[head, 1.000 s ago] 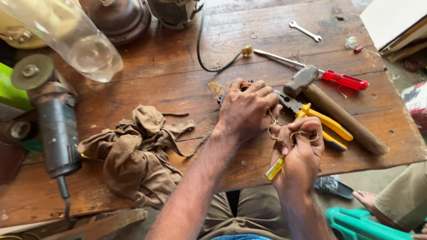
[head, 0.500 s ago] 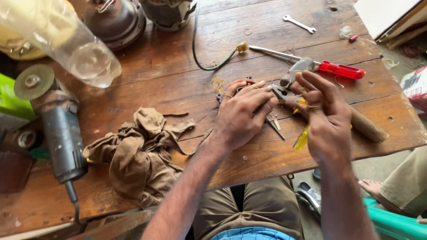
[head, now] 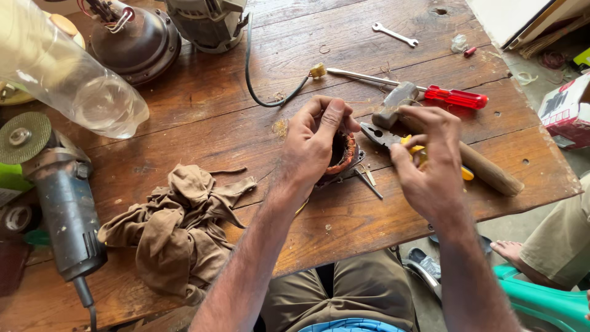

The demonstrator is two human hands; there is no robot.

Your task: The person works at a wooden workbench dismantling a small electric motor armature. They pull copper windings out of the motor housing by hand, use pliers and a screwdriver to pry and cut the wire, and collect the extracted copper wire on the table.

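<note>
Far left: grey angle grinder with green-grey disc (head: 52,190) lies on the worn wooden workbench (head: 203,123). Above it, clear plastic bottle (head: 67,74) on its side. Just right of the grinder, crumpled brown rag (head: 175,230). At top, dark round motor housing (head: 132,40), a black cable (head: 252,80) running from the grey unit beside it.

Centre: left hand (head: 316,144) curled around a round copper-wound motor coil (head: 344,154), fingers over the top, thumb up. Firm grip; the coil sits on the bench under the hand, mostly hidden. Small metal pins (head: 367,179) lie just right of it.

Right hand (head: 430,166) closed on yellow-handled pliers (head: 384,134); jaws point left toward the coil, near but apart. Behind the hand: wooden-handled hammer (head: 485,169), red-handled screwdriver (head: 430,91). Small silver spanner (head: 395,34) near the top edge.
</note>
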